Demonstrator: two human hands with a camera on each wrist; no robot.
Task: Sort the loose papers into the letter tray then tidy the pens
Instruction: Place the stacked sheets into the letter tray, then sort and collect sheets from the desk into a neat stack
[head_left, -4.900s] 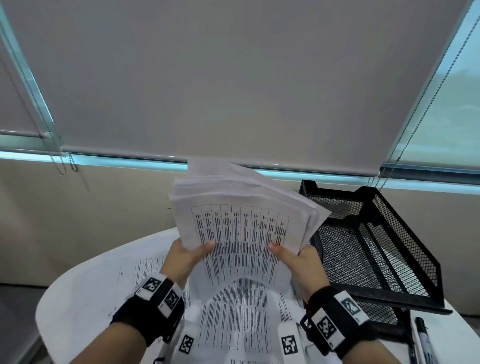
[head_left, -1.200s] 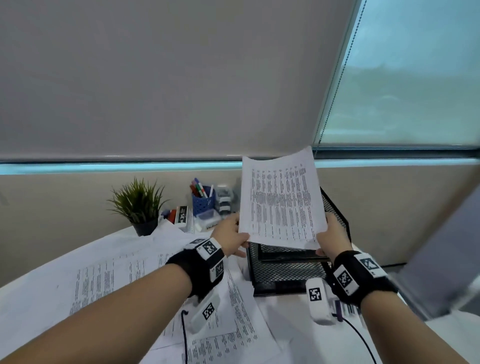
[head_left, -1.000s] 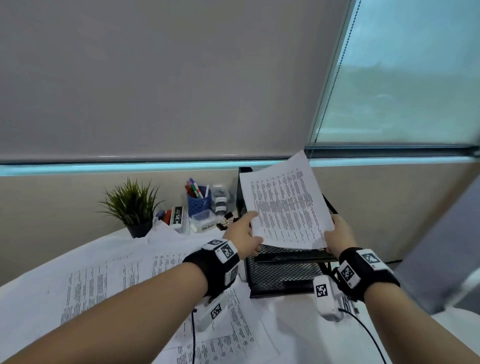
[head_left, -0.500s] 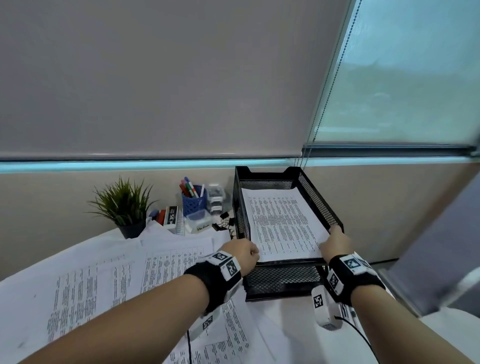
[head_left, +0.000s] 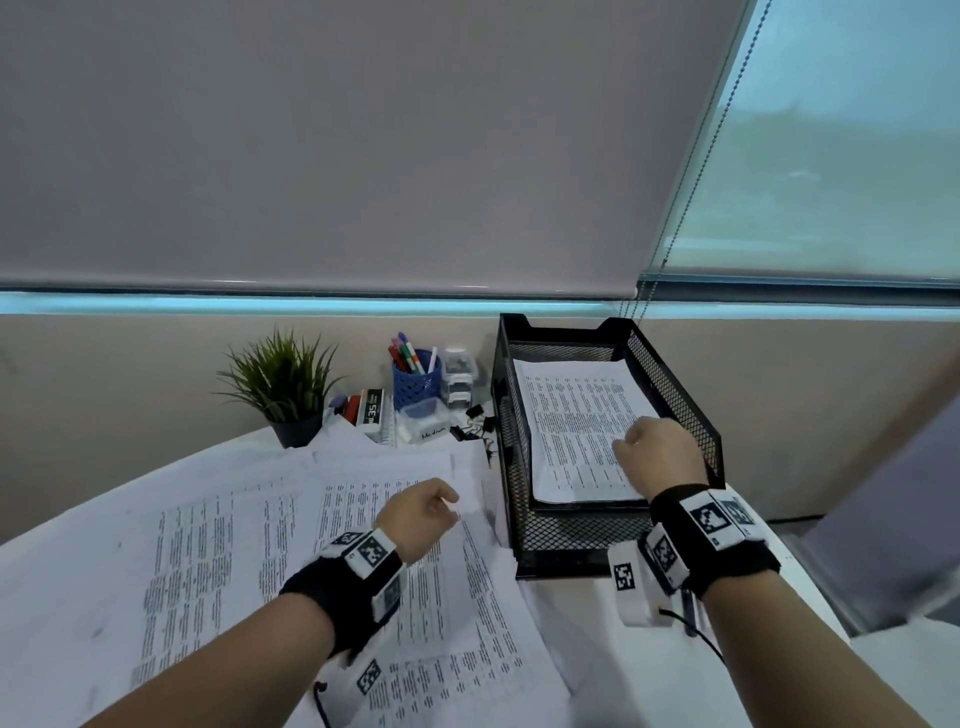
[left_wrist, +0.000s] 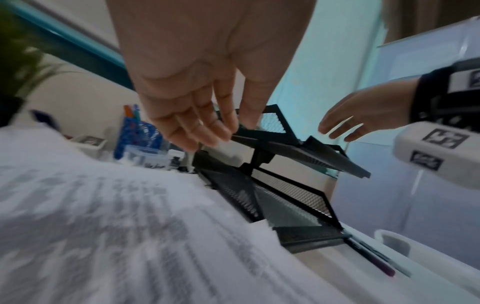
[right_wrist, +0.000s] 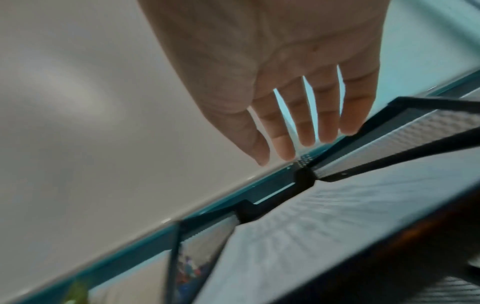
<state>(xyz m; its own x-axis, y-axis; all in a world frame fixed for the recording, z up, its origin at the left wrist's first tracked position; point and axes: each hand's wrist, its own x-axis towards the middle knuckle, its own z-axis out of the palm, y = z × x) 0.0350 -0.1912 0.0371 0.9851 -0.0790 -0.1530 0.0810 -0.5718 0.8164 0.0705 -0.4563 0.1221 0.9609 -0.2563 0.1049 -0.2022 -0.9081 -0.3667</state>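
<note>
Nearest me, loose papers (head_left: 291, 561) cover the white table (head_left: 613, 670), printed sheets overlapping and spread to the left of the letter tray (head_left: 571, 545). My left hand (head_left: 415, 512) hangs above these sheets, just beside the tray's left wall; the left wrist view shows its fingers (left_wrist: 197, 131) relaxed and slightly bent, thumb apart, holding nothing. That same view shows what the head view hides behind my right wristband: pens (left_wrist: 374, 261) lying on the table at the tray's near right corner, one with a dark purple end, and the empty lower tier of the tray under the upper one

Further out, my right hand (head_left: 657, 452) hovers over the near right part of the upper tier. The head view gives only its back, so its fingers cannot be read there; the right wrist view shows them (right_wrist: 306, 123) straight and spread, gripping nothing, above the tray's black mesh rim. A stack of papers (head_left: 576, 415) lies flat inside the upper tier, slightly askew

Farthest, against the wall: a potted plant (head_left: 283, 384), small boxes (head_left: 374, 413), black binder clips (head_left: 475, 423), and a blue pen cup (head_left: 415, 382) holding upright pens. The window blind (head_left: 363, 145) fills the background
</note>
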